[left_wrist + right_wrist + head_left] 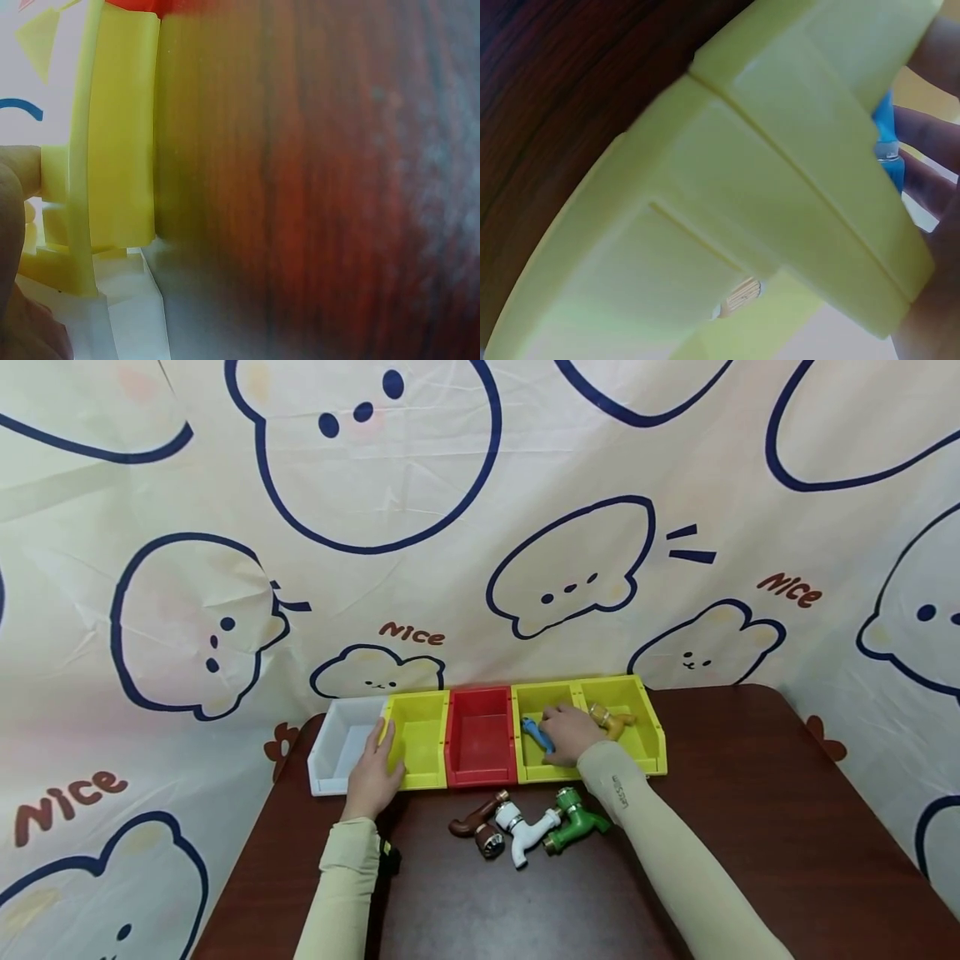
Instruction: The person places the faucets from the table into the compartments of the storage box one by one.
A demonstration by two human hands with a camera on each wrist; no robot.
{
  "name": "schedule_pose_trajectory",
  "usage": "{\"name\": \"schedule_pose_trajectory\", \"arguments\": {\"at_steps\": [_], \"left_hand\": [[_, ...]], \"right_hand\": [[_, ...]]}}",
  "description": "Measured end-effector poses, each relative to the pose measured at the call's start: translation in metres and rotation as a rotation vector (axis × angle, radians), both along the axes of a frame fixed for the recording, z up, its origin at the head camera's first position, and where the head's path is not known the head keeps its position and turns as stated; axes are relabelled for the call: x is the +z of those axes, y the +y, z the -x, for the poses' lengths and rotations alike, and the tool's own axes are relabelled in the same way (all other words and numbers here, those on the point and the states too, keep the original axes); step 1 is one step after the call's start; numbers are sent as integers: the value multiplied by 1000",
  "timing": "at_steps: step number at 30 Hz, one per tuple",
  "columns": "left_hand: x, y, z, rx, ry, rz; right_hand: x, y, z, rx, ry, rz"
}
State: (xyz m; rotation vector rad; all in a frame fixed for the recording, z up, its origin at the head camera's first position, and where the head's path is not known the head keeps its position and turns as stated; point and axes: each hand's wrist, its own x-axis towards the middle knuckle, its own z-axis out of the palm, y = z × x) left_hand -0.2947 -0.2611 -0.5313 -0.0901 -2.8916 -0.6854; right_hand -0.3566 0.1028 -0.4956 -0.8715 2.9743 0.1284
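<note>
A printed cloth backdrop [480,510] fills the upper half of the head view, and below it a dark wooden desk [750,827] takes up the lower half. Across the middle of the frame five bins are lined up edge to edge: one white bin [341,752] at the left, one yellow bin [420,739] beside it, one red bin [480,735] in the centre, and two more yellow ones to the right, a fourth bin [534,706] and a fifth bin [633,706].

The left hand [372,772] is laid with fairly straight fingers over the front edge where the white and yellow bins meet; nothing is gripped by it. The right hand [572,733] is reached into the fourth bin, its fingers curled about a blue tap [537,734] (the right wrist view shows blue plastic between the fingers, though the hold itself is mostly hidden).

This placing is judged best done by lowering the tap fully onto the bin floor before the fingers are loosened, while the row is steadied by the left hand so that it is not pushed back.

Five taps are counted: the blue one, one gold tap [611,721] lying in the fifth bin, and three on the desk just below the bins, near each other: a brown tap [480,827], a white tap [522,828] and a green tap [576,822].
</note>
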Motion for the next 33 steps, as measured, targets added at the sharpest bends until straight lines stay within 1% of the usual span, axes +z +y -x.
{"name": "schedule_pose_trajectory", "arguments": {"at_steps": [5, 14, 23, 33], "left_hand": [[1, 1, 0, 7, 4, 11], [1, 2, 1, 13, -5, 4], [2, 2, -1, 11, -5, 6], [1, 1, 0, 4, 8, 3]], "right_hand": [[3, -1, -1, 13, 0, -6], [6, -3, -2, 5, -15, -26], [3, -3, 0, 9, 1, -53], [3, -8, 0, -25, -17, -83]]}}
